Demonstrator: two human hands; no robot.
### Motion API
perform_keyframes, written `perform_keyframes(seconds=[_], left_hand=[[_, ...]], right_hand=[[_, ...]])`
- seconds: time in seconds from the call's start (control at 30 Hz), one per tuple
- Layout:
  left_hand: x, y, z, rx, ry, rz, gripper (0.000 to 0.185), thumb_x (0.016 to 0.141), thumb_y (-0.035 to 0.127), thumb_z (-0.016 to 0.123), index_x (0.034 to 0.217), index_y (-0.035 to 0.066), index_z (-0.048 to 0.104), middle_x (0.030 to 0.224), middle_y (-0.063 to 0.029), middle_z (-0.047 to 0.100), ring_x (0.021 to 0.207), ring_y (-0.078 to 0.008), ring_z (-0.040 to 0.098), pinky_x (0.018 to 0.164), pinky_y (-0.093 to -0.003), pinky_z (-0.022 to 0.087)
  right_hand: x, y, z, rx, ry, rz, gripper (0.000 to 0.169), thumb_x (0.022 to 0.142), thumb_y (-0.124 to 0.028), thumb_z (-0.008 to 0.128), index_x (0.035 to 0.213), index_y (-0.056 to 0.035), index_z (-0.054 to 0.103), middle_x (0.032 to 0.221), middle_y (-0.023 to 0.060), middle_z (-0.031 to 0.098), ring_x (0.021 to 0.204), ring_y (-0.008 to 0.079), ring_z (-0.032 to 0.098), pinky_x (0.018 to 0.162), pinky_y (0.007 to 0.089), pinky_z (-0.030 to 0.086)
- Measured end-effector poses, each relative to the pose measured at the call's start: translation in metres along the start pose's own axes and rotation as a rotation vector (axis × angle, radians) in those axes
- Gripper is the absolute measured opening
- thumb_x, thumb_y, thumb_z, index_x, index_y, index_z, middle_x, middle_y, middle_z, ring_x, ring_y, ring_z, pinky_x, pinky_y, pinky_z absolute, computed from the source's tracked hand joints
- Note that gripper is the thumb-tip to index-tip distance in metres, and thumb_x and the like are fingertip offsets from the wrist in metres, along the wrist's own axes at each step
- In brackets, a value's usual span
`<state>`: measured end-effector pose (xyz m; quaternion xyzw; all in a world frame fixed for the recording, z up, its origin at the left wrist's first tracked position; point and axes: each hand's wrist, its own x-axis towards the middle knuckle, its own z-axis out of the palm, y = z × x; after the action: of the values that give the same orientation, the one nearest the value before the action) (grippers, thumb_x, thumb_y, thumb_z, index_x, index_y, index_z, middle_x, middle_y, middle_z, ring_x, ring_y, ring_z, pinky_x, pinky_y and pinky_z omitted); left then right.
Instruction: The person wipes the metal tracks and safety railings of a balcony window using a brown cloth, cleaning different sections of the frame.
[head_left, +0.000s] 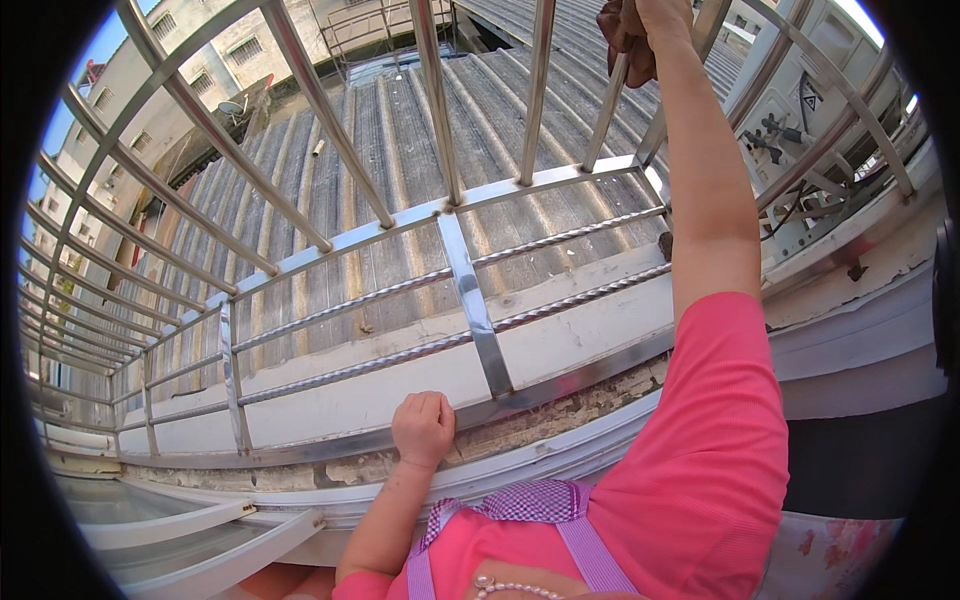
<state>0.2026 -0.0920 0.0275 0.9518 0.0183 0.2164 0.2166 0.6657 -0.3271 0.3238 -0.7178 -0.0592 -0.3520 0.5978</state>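
Note:
My right arm reaches up and away to the top of the view. My right hand (664, 16) is gripping a brown cloth (630, 45), which wraps around an upright metal bar (606, 112) of the window grille; the hand is partly cut off by the picture's edge. My left hand (424, 427), fingers curled, rests on the grille's bottom metal rail (525, 403), left of a short flat post (474, 300). Whether it grips the rail is hard to tell. Twisted metal rods (375, 361) run across the lower grille beyond it.
A worn sill and white window track (540, 454) lie between me and the grille. Sliding window frames (202, 551) stand at lower left. Outside are a corrugated roof (420, 150), and an air-conditioner unit (817, 97) at the right. Bars curve around the left side.

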Motion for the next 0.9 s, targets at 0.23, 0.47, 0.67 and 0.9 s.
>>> perform_keyframes(seconds=[0.23,0.47,0.67,0.9], left_hand=[[-0.001,0.003,-0.002,0.046,-0.046,-0.032,0.006,0.08,0.008,0.062,0.074,0.008,0.059,0.071,-0.0084,0.059,0.067,-0.0289,0.057,0.06,-0.0396,0.046],[-0.003,0.001,0.002,0.023,-0.018,-0.016,0.006,0.08,0.011,0.062,0.074,0.009,0.06,0.071,-0.0078,0.059,0.068,-0.0283,0.058,0.06,-0.0393,0.047],[-0.004,0.0,0.002,0.041,-0.01,-0.004,0.008,0.079,0.01,0.061,0.072,0.009,0.059,0.069,-0.0077,0.059,0.067,-0.028,0.057,0.059,-0.0394,0.046],[-0.006,-0.005,0.005,0.042,0.028,0.017,0.009,0.079,0.011,0.062,0.071,0.009,0.058,0.069,-0.0078,0.058,0.067,-0.0279,0.057,0.06,-0.0394,0.047]], right_hand=[[-0.069,0.088,0.009,-0.409,0.013,0.112,0.072,0.066,-0.035,0.076,0.13,-0.0151,0.05,0.127,0.016,0.054,0.114,0.0336,0.057,0.096,0.0428,0.047],[-0.158,0.173,-0.001,-0.702,-0.251,0.417,0.058,0.067,-0.032,0.075,0.121,-0.018,0.057,0.121,0.0103,0.061,0.11,0.0298,0.061,0.095,0.0427,0.048],[-0.168,0.176,-0.034,-0.79,-0.629,0.427,0.047,0.069,-0.03,0.072,0.112,-0.0133,0.064,0.112,0.0119,0.067,0.107,0.0264,0.064,0.092,0.0367,0.049],[-0.133,0.071,-0.021,0.111,-0.347,0.069,0.052,0.068,-0.025,0.077,0.113,-0.0058,0.061,0.106,0.0122,0.067,0.1,0.0244,0.064,0.087,0.0338,0.049]])
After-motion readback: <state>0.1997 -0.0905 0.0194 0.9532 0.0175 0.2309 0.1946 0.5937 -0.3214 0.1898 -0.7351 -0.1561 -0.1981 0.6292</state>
